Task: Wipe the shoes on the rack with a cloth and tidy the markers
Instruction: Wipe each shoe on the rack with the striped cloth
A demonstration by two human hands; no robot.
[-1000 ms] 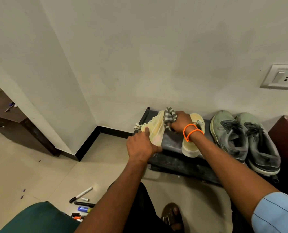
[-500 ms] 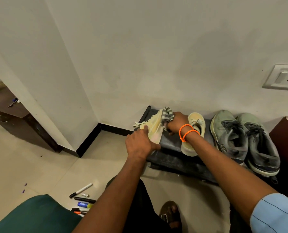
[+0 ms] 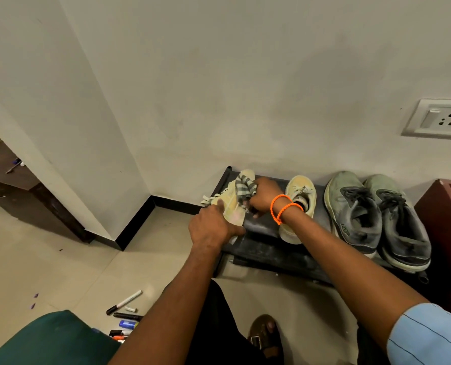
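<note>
— Where are your arms?

— Both reach forward and down to the black shoe rack (image 3: 271,248) against the wall. My left forearm runs up the middle of the view, my right comes in from the lower right, with two orange bands (image 3: 282,208) on the wrist.

— Start at the left. What's on the floor?

— The markers (image 3: 124,316) lie scattered on the tiles near my left knee, one white-barrelled with a black cap, the others dark, blue and orange, mostly lying across the view.

— And your left hand?

— My left hand (image 3: 213,227) grips the pale yellow shoe (image 3: 231,204) at its near end, thumb up along its side, fingers curled round it. The shoe is tipped onto its side at the rack's left end, long axis running away from me toward the wall, laces hanging off to the left.

— The right hand?

— My right hand (image 3: 263,194) is closed in a fist round the striped grey cloth (image 3: 245,189), which is bunched and pressed against the far part of that shoe.

— Further right?

— The shoe's mate (image 3: 299,206) stands upright, toe to the wall, then a pair of grey-green sneakers (image 3: 374,214) side by side, toes to the wall as well.
</note>
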